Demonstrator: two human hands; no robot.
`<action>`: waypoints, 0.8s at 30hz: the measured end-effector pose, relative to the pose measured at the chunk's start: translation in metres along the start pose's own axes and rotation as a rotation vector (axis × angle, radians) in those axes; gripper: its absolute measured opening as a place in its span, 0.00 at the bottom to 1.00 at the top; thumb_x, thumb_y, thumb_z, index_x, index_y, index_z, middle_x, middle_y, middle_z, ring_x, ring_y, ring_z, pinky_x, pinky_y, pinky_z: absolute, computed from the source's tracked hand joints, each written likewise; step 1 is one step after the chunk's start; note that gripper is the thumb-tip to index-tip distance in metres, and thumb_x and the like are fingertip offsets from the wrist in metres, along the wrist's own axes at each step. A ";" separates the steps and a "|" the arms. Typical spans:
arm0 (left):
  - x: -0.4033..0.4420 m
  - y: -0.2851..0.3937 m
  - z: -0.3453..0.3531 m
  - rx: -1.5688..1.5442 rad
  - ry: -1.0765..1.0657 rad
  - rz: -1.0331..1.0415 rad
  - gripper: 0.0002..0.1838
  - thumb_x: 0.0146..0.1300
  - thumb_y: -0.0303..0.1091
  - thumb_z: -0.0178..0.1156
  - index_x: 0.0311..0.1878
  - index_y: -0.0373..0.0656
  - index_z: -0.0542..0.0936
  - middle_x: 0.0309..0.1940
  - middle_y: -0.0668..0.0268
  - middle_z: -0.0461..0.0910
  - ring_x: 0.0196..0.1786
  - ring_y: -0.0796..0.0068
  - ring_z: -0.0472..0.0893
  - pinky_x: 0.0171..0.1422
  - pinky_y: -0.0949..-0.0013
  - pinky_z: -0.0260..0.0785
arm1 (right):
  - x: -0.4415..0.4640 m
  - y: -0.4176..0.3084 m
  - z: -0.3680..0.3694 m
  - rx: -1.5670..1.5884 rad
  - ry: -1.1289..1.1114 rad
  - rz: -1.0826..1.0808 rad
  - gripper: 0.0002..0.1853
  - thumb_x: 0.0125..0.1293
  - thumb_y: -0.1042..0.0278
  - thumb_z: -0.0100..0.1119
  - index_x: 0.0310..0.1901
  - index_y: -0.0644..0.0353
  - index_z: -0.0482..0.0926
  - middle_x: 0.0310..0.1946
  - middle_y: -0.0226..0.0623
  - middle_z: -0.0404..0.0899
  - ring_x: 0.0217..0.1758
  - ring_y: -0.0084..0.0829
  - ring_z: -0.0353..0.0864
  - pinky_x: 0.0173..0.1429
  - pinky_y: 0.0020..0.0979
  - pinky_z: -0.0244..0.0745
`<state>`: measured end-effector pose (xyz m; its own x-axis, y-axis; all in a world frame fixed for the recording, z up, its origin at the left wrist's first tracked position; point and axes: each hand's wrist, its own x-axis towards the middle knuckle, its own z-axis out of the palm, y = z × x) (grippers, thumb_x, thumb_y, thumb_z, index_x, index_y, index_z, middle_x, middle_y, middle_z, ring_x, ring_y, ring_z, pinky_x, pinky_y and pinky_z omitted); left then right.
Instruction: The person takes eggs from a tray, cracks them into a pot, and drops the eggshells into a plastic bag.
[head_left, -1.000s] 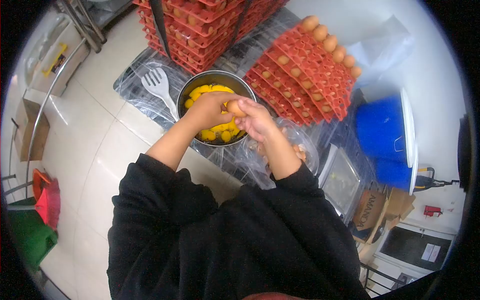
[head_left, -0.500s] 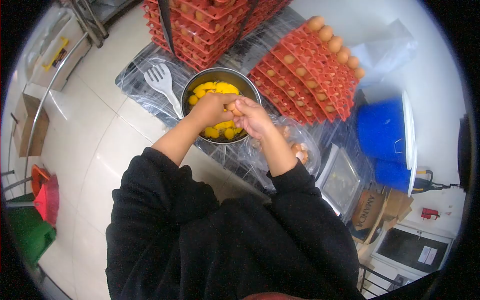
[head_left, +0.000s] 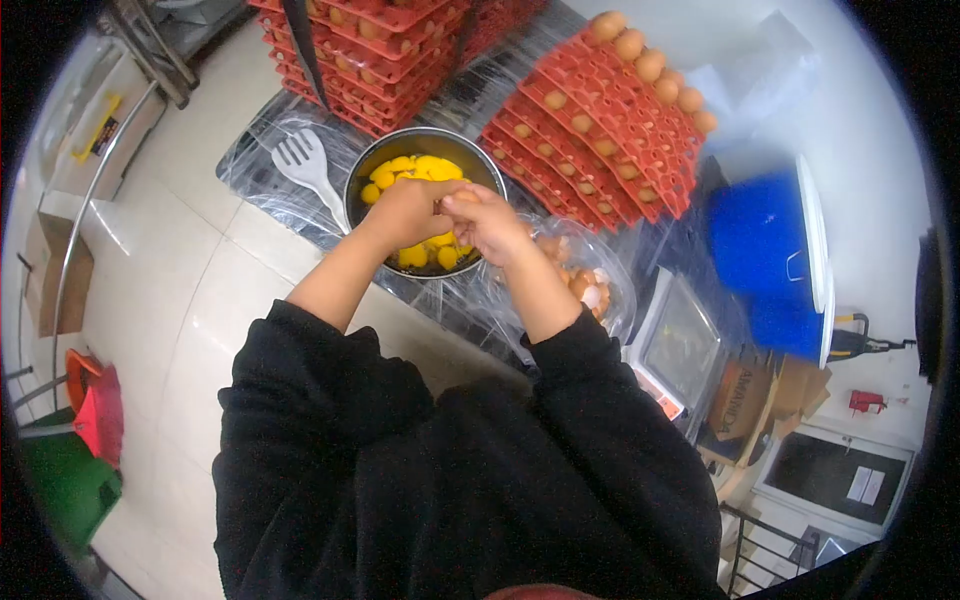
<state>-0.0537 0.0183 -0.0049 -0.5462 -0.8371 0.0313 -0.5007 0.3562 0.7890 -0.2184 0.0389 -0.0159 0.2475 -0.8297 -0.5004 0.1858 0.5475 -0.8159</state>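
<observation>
Over a dark-rimmed metal pot [head_left: 487, 165] my left hand [head_left: 408, 212] and my right hand [head_left: 490, 224] meet, both closed around one brown egg [head_left: 465, 196]. Fingers cover most of its shell, so I cannot tell whether it is cracked. Many yellow yolks [head_left: 436, 166] lie in clear egg white inside the pot. Beside the pot, to the left, rests a white slotted spatula [head_left: 303, 165]. Under my right forearm sits a clear plastic bag [head_left: 622, 310] with broken eggshells [head_left: 590, 290] in it.
Red egg trays [head_left: 600, 125] are stacked to the right, a row of eggs [head_left: 650, 67] along the top one's far edge. A taller strapped stack [head_left: 370, 60] stands behind the pot. Farther right are a kitchen scale [head_left: 675, 335] and blue tubs [head_left: 760, 235]. Plastic film covers the table [head_left: 258, 165].
The whole view has shifted a little, with the pot and trays now slightly left and higher. Both hands stay together on the egg above the pot, the fingers a bit more closed over it.
</observation>
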 end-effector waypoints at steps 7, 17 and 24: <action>0.003 -0.031 -0.010 -0.010 0.392 0.087 0.24 0.51 0.37 0.64 0.53 0.43 0.76 0.44 0.53 0.79 0.44 0.62 0.80 0.48 0.67 0.72 | -0.080 -0.038 -0.087 -0.515 0.029 0.076 0.18 0.55 0.65 0.63 0.47 0.57 0.73 0.27 0.28 0.76 0.23 0.20 0.72 0.23 0.21 0.65; 0.006 -0.030 -0.001 0.202 0.433 -0.002 0.21 0.50 0.39 0.63 0.50 0.45 0.78 0.48 0.57 0.77 0.55 0.55 0.72 0.61 0.60 0.62 | -0.087 0.015 -0.118 -0.835 0.355 -0.059 0.26 0.46 0.62 0.67 0.49 0.58 0.76 0.40 0.46 0.80 0.44 0.39 0.79 0.49 0.33 0.71; 0.006 -0.038 0.000 0.206 0.436 0.000 0.21 0.50 0.38 0.63 0.49 0.44 0.78 0.49 0.58 0.77 0.55 0.56 0.72 0.62 0.60 0.62 | -0.096 -0.060 -0.143 -1.315 0.182 -0.030 0.16 0.50 0.62 0.66 0.39 0.60 0.80 0.32 0.37 0.81 0.35 0.31 0.79 0.41 0.30 0.73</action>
<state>-0.0383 -0.0004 -0.0349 -0.2362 -0.9173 0.3204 -0.6469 0.3945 0.6526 -0.3889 0.0704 0.0393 0.1103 -0.8986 -0.4246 -0.8888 0.1020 -0.4468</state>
